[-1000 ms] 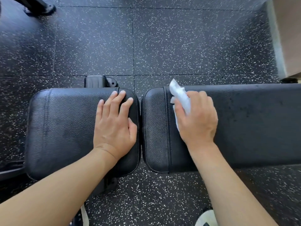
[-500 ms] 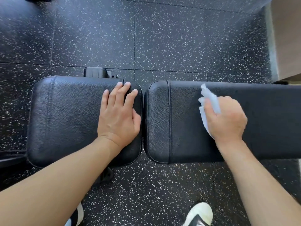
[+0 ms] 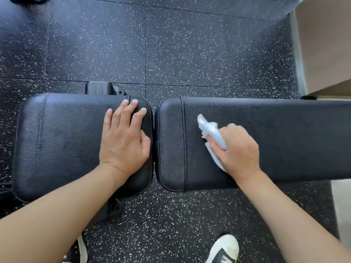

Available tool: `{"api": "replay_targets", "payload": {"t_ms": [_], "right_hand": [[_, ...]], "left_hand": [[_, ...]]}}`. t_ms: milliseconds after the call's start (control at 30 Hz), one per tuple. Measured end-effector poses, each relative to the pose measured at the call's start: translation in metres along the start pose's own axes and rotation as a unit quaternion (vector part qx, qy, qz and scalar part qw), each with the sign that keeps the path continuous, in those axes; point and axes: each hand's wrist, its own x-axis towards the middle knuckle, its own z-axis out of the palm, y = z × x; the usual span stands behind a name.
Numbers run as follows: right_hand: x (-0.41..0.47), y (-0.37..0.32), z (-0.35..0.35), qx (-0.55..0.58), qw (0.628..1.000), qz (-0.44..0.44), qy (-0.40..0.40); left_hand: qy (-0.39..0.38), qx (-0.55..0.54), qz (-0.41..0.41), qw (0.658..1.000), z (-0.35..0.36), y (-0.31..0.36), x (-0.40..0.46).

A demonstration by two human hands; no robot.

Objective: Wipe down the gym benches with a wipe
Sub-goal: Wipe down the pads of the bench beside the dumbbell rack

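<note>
Left hand (image 3: 124, 141) flat, fingers straight and slightly spread on short black leather seat pad (image 3: 62, 141), likely bracing. Right hand (image 3: 237, 149) fingers curled, gripping crumpled white wipe (image 3: 210, 130) against long black backrest pad (image 3: 284, 139) for wiping.

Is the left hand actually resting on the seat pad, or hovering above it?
Touching. The head view shows the left hand lying flat on the seat pad, palm and straight fingers pressed against the leather near its right edge.
</note>
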Motion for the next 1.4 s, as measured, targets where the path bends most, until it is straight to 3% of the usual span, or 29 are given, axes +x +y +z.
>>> {"api": "replay_targets", "payload": {"t_ms": [67,167,233,400,567,667,767,900,1033,1200,1267,1400], "right_hand": [[0.012,0.032,-0.006,-0.009,0.990,0.144,0.012],[0.019,0.021,0.002,-0.027,0.977,0.208,0.048],[0.018,-0.016,0.011,-0.045,0.983,0.169,0.048],[0.011,-0.106,0.031,0.075,0.995,0.027,0.066],[-0.005,-0.079,0.022,0.085,0.992,-0.076,0.051],[-0.020,-0.002,0.009,0.045,0.996,-0.044,0.062],[-0.037,0.079,-0.008,0.004,0.993,0.086,0.080],[-0.053,0.093,-0.017,0.020,0.978,0.188,0.089],[-0.073,0.023,-0.002,0.073,0.989,0.099,0.087],[-0.086,0.024,0.001,0.103,0.988,0.010,0.115],[-0.083,0.065,-0.007,0.076,0.985,0.050,0.146],[-0.073,0.150,-0.018,-0.003,0.947,0.262,0.187]], "left_hand": [[0.005,0.003,0.002,1.000,0.001,-0.001,0.000],[0.000,0.007,0.006,1.000,0.001,-0.001,0.000],[-0.002,0.009,0.005,1.000,0.000,0.000,-0.001],[-0.026,0.011,-0.006,1.000,-0.005,0.004,0.000],[-0.091,0.033,-0.021,0.995,-0.023,0.017,0.004],[-0.150,0.068,-0.049,0.985,-0.032,0.031,0.016],[-0.159,0.048,-0.023,0.986,-0.034,0.054,0.031],[-0.146,-0.011,0.054,0.988,-0.006,0.116,0.051],[-0.066,-0.013,-0.054,0.996,0.031,0.170,0.051],[-0.022,0.015,-0.070,0.997,0.048,0.170,0.047],[-0.012,0.011,-0.072,0.997,0.049,0.173,0.047],[0.005,0.005,-0.064,0.998,0.056,0.169,0.047]]}}
